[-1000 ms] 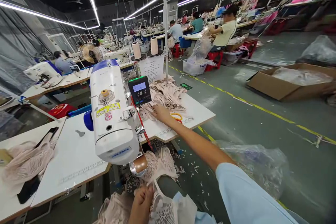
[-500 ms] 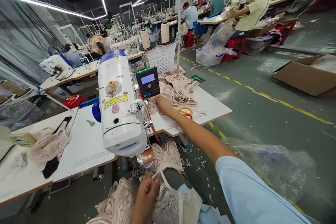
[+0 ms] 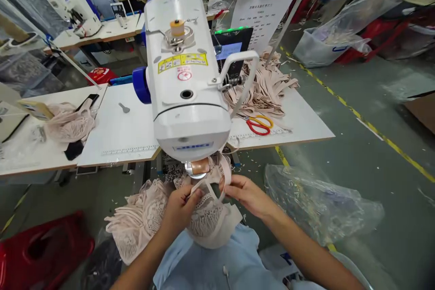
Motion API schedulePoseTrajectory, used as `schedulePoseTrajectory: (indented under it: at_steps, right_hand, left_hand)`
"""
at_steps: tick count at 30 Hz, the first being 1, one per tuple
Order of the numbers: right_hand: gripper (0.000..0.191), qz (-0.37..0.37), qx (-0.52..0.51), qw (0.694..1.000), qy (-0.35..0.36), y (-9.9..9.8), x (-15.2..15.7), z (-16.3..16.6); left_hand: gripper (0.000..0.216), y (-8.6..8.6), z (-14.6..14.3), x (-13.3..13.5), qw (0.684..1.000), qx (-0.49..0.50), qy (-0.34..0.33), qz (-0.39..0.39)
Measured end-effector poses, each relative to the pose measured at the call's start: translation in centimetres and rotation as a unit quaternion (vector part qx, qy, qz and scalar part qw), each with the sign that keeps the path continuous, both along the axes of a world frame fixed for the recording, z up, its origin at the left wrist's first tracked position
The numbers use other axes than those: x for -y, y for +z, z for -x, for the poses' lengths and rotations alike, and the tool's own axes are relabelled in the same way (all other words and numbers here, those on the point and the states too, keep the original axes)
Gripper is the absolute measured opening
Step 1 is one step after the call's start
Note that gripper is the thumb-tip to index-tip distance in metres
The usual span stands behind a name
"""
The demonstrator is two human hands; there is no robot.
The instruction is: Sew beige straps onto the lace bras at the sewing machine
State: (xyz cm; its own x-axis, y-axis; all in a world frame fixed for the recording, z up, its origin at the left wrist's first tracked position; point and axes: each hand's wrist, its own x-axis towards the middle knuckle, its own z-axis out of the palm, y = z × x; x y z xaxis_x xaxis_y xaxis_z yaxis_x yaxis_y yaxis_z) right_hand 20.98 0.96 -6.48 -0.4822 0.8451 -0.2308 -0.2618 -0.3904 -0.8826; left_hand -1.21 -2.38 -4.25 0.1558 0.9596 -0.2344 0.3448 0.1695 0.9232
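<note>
Two hands meet low in the view, just under the head of the white industrial sewing machine (image 3: 185, 77). The left hand (image 3: 180, 208) has its fingers closed on a pale pink lace garment piece (image 3: 204, 217), and the right hand (image 3: 246, 195) pinches a narrow pale strap (image 3: 212, 186) that loops up from that lace toward the machine's needle end. The needle itself is hidden behind the machine's rounded front and a copper-coloured cap, so where the strap meets it cannot be made out. The strap's long axis runs roughly from 9 o'clock to 3 o'clock between the two hands, with its loop rising toward 12 o'clock. More of the lace spills toward 8 o'clock into a heap on the lap, and its far edge is lost below the white bench (image 3: 118, 131).

At 2 o'clock on the bench lies a pile of beige fabric strips (image 3: 268, 88), partly covered by the machine's black control panel (image 3: 233, 50). Red-and-yellow-handled scissors (image 3: 258, 124) lie just beside that pile. At 4 o'clock a clear plastic bag (image 3: 319, 204) rests crumpled on the floor; its contents are too hazy to tell. At 1 o'clock a clear plastic tub (image 3: 311, 52) holds a bag of pale fabric. A red plastic stool (image 3: 44, 249) is cut off at 8 o'clock.
</note>
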Motion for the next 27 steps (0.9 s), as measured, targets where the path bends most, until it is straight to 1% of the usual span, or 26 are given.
schedulePoseTrajectory:
  at_steps: [3,5,8,11,13,15,17,19,21,22,23,24,25,26,27]
  right_hand:
    - [0.022,-0.042,0.007,0.999,0.014,0.2,0.8,0.8]
    - [0.021,-0.061,0.01,0.998,0.033,0.3,0.5,1.2]
    - [0.023,-0.058,0.004,0.997,0.047,0.6,-0.1,1.6]
    - [0.022,-0.058,0.007,0.998,0.028,0.9,0.0,1.9]
    - [0.019,-0.061,0.006,0.998,-0.001,1.1,0.2,2.0]
    - [0.017,-0.056,-0.004,0.998,-0.029,1.2,0.5,2.1]
    - [0.016,-0.047,-0.014,0.998,-0.049,1.2,0.8,2.2]
    - [0.017,-0.038,-0.005,0.997,-0.062,1.1,0.8,2.2]
    - [0.019,-0.03,0.016,0.997,-0.072,1.0,0.4,1.9]
    - [0.021,-0.024,0.028,0.997,-0.072,1.1,0.1,1.7]
    - [0.023,-0.019,0.037,0.997,-0.068,1.2,-0.4,1.5]
    - [0.026,-0.014,0.043,0.997,-0.063,1.4,-1.0,1.3]
    - [0.029,-0.011,0.048,0.997,-0.059,1.6,-1.7,1.1]
    - [0.031,-0.012,0.053,0.997,-0.058,1.8,-2.6,1.0]
    - [0.032,-0.018,0.059,0.996,-0.061,1.9,-3.6,0.9]
  left_hand:
    - [0.037,0.2,-0.4,0.4,1.0,0.003,-0.01,-0.004]
    - [0.037,0.3,-0.7,0.6,1.0,0.002,-0.022,-0.014]
    - [0.04,0.4,-1.1,0.7,0.999,-0.006,-0.03,-0.027]
    - [0.041,0.4,-1.2,0.7,0.998,-0.011,-0.051,-0.042]
    - [0.037,0.3,-1.2,0.7,0.994,0.0,-0.082,-0.078]
    - [0.03,-0.2,-1.4,0.8,0.986,0.028,-0.103,-0.126]
    - [0.025,-1.1,-1.7,1.1,0.982,0.057,-0.103,-0.15]
    - [0.02,-2.2,-2.0,1.5,0.983,0.063,-0.082,-0.151]
    - [0.013,-2.7,-2.0,1.8,0.983,0.048,-0.049,-0.168]
    - [0.019,-2.6,-1.9,1.8,0.979,0.033,-0.04,-0.199]
    - [0.029,-2.3,-1.7,1.6,0.969,0.011,-0.041,-0.242]
    - [0.039,-1.8,-1.4,1.4,0.956,-0.015,-0.055,-0.287]
    - [0.043,-1.1,-1.1,1.1,0.942,-0.044,-0.075,-0.324]
    - [0.044,-0.4,-0.8,0.6,0.931,-0.071,-0.093,-0.346]
    - [0.042,0.4,-0.6,0.2,0.928,-0.094,-0.103,-0.345]
